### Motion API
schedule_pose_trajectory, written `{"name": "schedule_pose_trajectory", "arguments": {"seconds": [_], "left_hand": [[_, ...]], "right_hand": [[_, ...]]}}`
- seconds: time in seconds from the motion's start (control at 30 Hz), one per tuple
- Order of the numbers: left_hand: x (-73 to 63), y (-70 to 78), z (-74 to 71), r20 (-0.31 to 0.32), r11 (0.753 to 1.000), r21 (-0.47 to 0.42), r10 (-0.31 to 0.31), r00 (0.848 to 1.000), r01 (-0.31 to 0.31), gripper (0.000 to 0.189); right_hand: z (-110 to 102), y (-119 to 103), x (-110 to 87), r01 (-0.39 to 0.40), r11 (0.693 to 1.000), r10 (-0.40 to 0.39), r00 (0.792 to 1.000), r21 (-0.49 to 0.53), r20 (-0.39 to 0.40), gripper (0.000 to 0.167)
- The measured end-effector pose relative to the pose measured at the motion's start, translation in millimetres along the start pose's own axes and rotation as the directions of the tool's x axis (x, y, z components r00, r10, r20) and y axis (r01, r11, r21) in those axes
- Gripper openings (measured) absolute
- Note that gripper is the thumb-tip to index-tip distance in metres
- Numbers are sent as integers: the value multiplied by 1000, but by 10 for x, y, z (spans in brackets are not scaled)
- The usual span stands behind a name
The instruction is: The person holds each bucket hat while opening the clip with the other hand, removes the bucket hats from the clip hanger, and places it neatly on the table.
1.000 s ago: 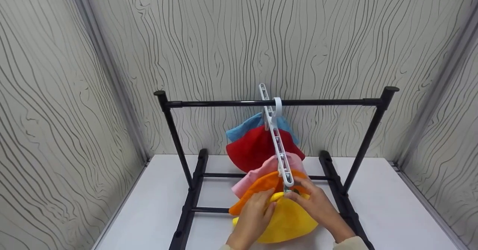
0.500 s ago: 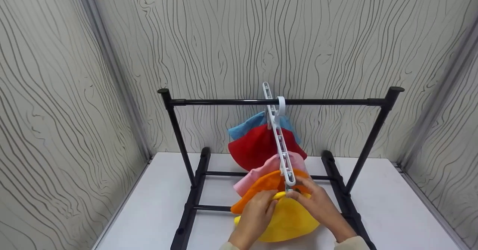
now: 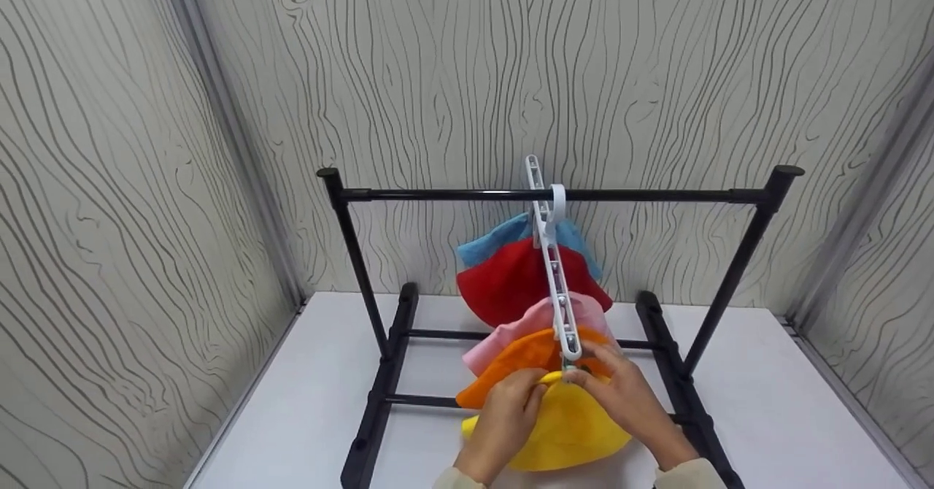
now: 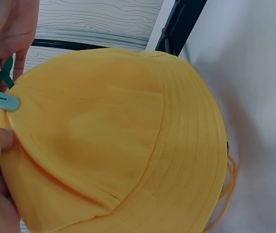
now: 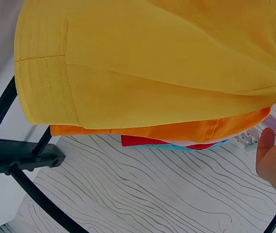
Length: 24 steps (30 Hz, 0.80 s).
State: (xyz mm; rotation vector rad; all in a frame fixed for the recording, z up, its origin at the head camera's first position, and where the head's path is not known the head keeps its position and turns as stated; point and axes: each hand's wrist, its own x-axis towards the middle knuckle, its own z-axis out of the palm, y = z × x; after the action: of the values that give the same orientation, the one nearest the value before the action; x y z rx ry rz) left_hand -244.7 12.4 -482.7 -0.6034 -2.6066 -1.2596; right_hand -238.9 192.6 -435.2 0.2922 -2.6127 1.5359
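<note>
While patterned walls (image 3: 438, 73) border white table (image 3: 270, 387) | left grip (image 3: 505, 414) pinches yellow hat (image 3: 565, 430) | right grip (image 3: 631, 400): can't tell

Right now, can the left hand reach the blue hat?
Probably not: the left hand holds the yellow hat; the orange hat, pink hat and red hat hang in front of the blue hat.

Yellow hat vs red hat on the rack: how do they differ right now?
Position: the yellow hat is at the near end of the white hanger; the red hat is farther back, between the blue hat and pink hat.
Contact: the left hand pinches the yellow hat; no hand touches the red hat.
Shared: both sit below the hanger.
</note>
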Motion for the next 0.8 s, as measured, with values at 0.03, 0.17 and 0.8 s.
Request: {"name": "schedule_pose_trajectory", "arguments": {"seconds": [0.03, 0.17, 0.8], "left_hand": [[-5, 2, 1, 5, 1000, -9, -5, 1000, 5, 25], [-14, 1, -2, 20, 1000, -19, -8, 1000, 8, 30], [-21, 20, 2, 9, 999, -43, -2, 1000, 3, 21]], "right_hand": [[2, 3, -4, -6, 1000, 6, 1000, 1, -3, 48], [17, 6, -2, -16, 1000, 16, 1000, 7, -8, 47], [42, -6, -26, 3, 1000, -3, 999, 13, -34, 45]]}}
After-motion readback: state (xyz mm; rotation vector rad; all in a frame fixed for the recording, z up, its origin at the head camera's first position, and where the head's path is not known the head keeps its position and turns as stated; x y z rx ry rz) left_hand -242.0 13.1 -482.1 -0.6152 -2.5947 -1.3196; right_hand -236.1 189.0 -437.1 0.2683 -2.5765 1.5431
